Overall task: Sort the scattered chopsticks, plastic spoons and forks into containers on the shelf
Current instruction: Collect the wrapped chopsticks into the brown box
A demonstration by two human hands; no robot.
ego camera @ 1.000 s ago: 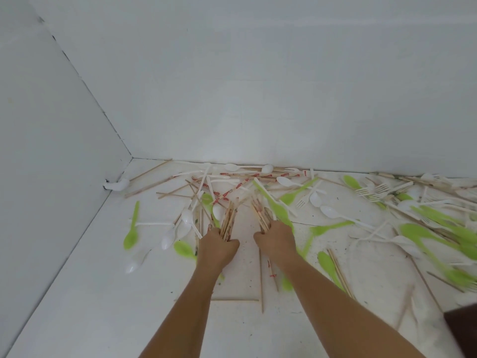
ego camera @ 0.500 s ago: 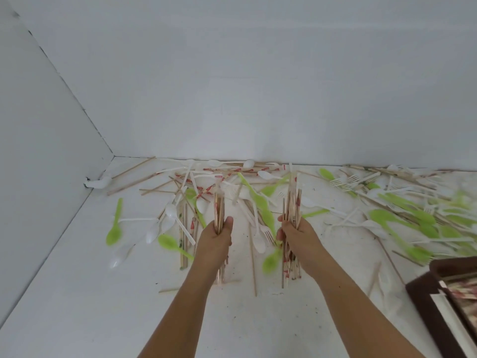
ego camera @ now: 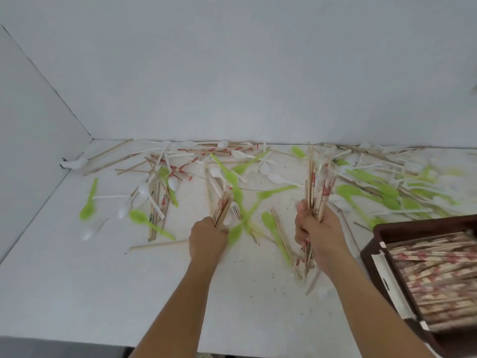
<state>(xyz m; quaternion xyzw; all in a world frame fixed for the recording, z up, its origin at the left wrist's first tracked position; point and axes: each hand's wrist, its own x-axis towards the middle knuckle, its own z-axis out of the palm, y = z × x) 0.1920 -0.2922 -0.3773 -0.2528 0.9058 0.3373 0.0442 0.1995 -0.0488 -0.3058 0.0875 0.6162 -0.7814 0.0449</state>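
My left hand (ego camera: 207, 240) grips a small bundle of chopsticks (ego camera: 222, 209), their ends pointing up and away. My right hand (ego camera: 316, 232) grips a bigger bundle of chopsticks (ego camera: 317, 182), held nearly upright, with ends sticking out below the fist. Both hands hover over the white shelf (ego camera: 77, 280). Green spoons (ego camera: 89, 202), white spoons (ego camera: 276, 178), white forks (ego camera: 236, 210) and loose chopsticks (ego camera: 157, 245) lie scattered across the back of the shelf. A dark brown container (ego camera: 382, 229) at the right edge is packed with wrapped chopsticks (ego camera: 438, 277).
White walls close the shelf at the back and on the left. A small white object (ego camera: 74, 164) sits in the left corner. The shelf's front edge runs along the bottom of the view. Green cutlery (ego camera: 382, 192) piles up thickly at the back right.
Both hands have lifted their chopstick bundles off the shelf and shifted right. The view has swung right, bringing the brown container further into sight.
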